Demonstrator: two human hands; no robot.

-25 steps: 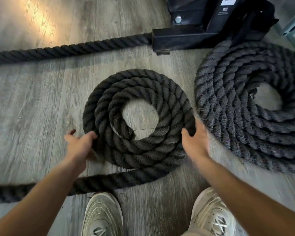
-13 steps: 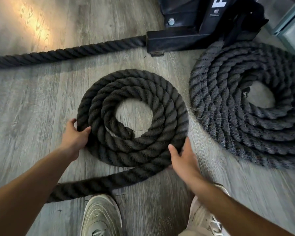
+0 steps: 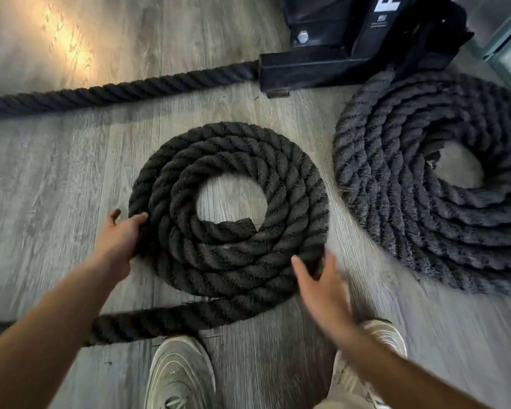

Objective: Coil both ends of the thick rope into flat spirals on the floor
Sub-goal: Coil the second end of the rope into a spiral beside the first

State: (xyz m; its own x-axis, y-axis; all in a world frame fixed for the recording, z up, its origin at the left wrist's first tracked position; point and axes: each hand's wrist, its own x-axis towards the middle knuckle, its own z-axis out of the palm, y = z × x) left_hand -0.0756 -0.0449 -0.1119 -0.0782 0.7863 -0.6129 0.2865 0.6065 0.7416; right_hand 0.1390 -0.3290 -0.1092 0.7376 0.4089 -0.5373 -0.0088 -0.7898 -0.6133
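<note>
Head view, looking down at a grey wood-plank floor (image 3: 56, 178). The thick rope's near coil (image 3: 227, 214) is lying flat at centre, about three turns round an open middle where bare floor is showing; the cut rope end (image 3: 242, 224) is sitting at the inner edge of that hole. From the coil's near side the loose tail (image 3: 148, 320) is running left and passing under the left forearm; it is cut off by the left frame edge.

The left hand (image 3: 118, 237) is resting against the coil's outer left edge, thumb lying on the outermost turn and fingers extended beside it; the fingertips are partly hidden by the hand itself, so whether they are tucking under the rope cannot be told. The right hand (image 3: 322, 284) is spread wide with straight fingers at the coil's near-right edge; it is motion-blurred, and contact with the rope cannot be told.

A second, larger coil (image 3: 410, 202) is lying to the right, its turns packed closely; its right part is cut off by the frame. A straight run of rope (image 3: 115, 91) is crossing the far floor and disappearing behind a black machine base (image 3: 322, 66), of which only the lower part is showing. Two pale sneakers (image 3: 180, 376) are standing at the near edge; the right one is mostly hidden under the right forearm.
</note>
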